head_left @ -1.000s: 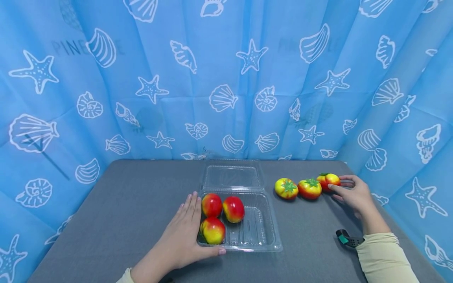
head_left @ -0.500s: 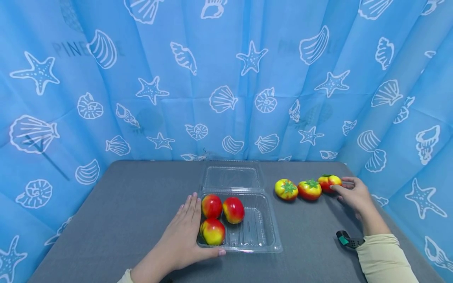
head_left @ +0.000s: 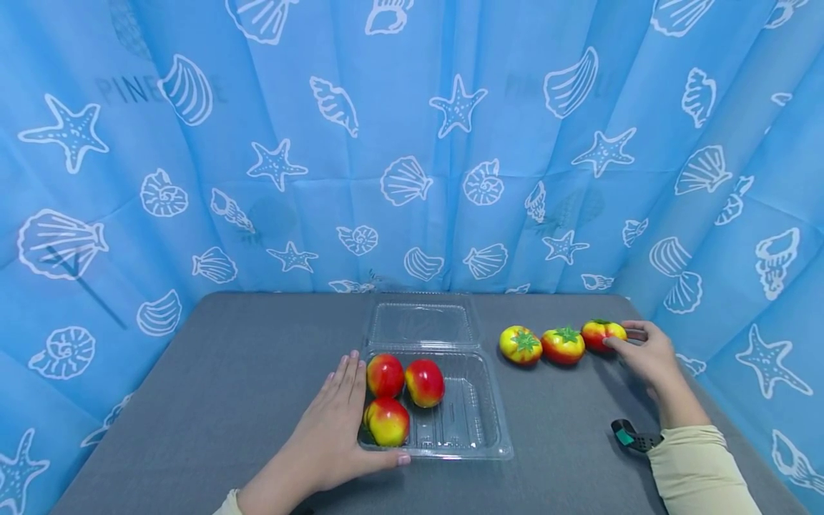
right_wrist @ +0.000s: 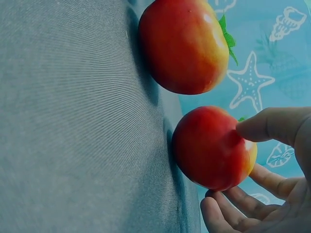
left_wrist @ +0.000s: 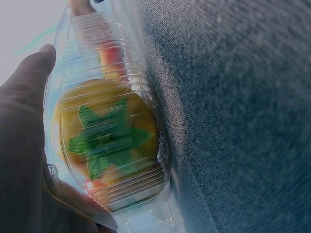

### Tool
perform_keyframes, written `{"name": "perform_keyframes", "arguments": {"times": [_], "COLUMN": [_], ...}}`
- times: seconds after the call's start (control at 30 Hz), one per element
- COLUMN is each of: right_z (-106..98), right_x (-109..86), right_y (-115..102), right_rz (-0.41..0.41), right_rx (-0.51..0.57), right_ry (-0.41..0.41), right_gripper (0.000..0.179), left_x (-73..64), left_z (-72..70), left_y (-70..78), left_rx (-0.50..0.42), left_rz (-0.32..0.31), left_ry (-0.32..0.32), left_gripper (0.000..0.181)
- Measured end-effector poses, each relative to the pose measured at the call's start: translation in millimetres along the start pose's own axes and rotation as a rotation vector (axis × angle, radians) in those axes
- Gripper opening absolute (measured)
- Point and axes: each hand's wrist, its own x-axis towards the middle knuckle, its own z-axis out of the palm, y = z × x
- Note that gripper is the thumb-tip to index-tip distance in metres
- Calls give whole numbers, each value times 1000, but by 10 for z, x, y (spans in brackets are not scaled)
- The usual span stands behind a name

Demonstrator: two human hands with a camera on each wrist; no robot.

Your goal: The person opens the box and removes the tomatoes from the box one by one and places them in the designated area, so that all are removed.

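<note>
On the right of the table, my right hand (head_left: 649, 357) holds a red-and-yellow tomato (head_left: 603, 335) with a green leafy top. The thumb presses one side and the fingers curl at the other, as the right wrist view shows. Two more tomatoes, one in the middle (head_left: 563, 345) and one at the left (head_left: 521, 345), lie in a row beside it. My left hand (head_left: 331, 429) rests along the left side of a clear plastic clamshell container (head_left: 473, 453), fingers straight, thumb along its front edge. Three tomatoes (head_left: 387, 422) sit in its left part; one (left_wrist: 109, 141) shows through the ribbed wall.
The container's transparent lid (head_left: 421, 322) lies folded back behind it. A black strap (head_left: 634, 435) with a green patch is at the right wrist. A blue curtain (head_left: 412, 143) with white shells hangs behind the grey table (head_left: 225, 372).
My right hand has shifted the outermost tomato slightly to the right, widening its gap from the middle one. The left hand and the container have stayed in place.
</note>
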Motion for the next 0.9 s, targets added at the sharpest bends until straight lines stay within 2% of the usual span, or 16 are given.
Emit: {"name": "perform_keyframes", "arguments": {"times": [0.5,0.9], "right_z": [-18,-4], "right_x": [-9,-5], "right_y": [-8,-36], "right_rz": [39,11], "right_rx": [32,39], "right_ry": [5,85], "right_gripper": [78,70], "left_x": [3,0], "left_z": [6,3], "left_y": [-1,2], "left_rx": [-1,5], "left_rz": [-2,-3], "left_ry": [-3,-1], "left_gripper": [144,144]}}
